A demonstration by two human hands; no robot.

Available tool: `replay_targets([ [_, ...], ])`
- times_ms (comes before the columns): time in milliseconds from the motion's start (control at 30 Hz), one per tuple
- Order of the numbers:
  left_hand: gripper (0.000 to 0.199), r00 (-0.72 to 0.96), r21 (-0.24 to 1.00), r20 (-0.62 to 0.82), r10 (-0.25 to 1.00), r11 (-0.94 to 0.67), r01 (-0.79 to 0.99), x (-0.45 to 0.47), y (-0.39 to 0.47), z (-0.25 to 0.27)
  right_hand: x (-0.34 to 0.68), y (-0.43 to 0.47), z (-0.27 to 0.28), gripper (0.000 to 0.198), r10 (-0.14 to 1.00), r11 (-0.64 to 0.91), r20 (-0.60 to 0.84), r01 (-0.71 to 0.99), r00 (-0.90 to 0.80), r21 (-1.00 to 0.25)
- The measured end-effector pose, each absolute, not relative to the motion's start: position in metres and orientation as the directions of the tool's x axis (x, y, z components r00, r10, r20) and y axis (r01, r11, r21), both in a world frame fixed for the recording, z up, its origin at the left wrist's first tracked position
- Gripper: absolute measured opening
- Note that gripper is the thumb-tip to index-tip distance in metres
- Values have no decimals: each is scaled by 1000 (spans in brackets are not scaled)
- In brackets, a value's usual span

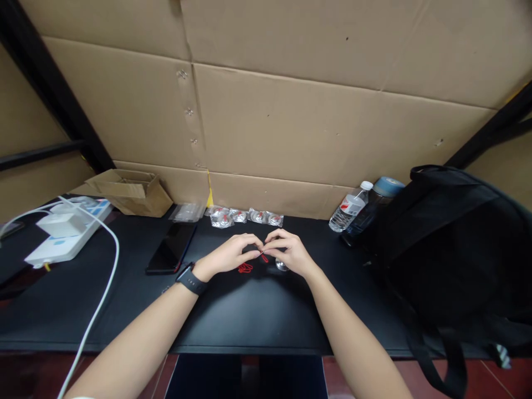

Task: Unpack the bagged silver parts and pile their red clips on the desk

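Both hands meet over the middle of the black table (249, 321), fingertips nearly touching. My left hand (235, 252), with a dark watch on its wrist, pinches a red cord (265, 258). My right hand (291, 252) pinches at the same spot, and the cord hangs in a small loop between them. Just under the left fingers lies a bundle of red cord (245, 267). A shiny round metal piece (281, 265) rests beneath the right hand, partly hidden by it. Behind the hands, several clear packets (222, 218) with silvery round pieces and red bits lie in a row.
At left are a phone (172, 248), a white power strip (68, 238) with cables and an open cardboard box (133, 194). Clear plastic bags (187, 213) lie by the cardboard wall (332, 133). A water bottle (351, 208), a blue-lidded bottle (384, 188) and a black backpack (453, 255) stand right.
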State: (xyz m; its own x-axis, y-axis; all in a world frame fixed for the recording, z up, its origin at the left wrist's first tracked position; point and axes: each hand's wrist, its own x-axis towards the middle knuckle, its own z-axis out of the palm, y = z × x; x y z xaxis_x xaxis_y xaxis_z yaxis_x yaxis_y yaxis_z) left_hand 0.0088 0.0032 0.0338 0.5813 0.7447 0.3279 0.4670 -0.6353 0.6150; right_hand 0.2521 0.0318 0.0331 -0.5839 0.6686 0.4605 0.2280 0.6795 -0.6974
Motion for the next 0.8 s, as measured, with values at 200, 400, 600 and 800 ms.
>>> replay_targets([
  [200,15,616,498,297,730,-669,553,7,8,26,253,28,41,21,668,608,309,257,-677,-751],
  [400,22,434,416,364,824,-561,715,-26,20,32,283,38,45,35,773,280,-16,363,-635,-889],
  [600,25,641,611,161,750,-586,532,-56,24,37,305,57,28,25,802,269,-80,477,-592,-837],
  [800,26,314,384,280,907,-405,830,-59,36,11,306,58,25,15,877,405,40,692,-479,-597],
])
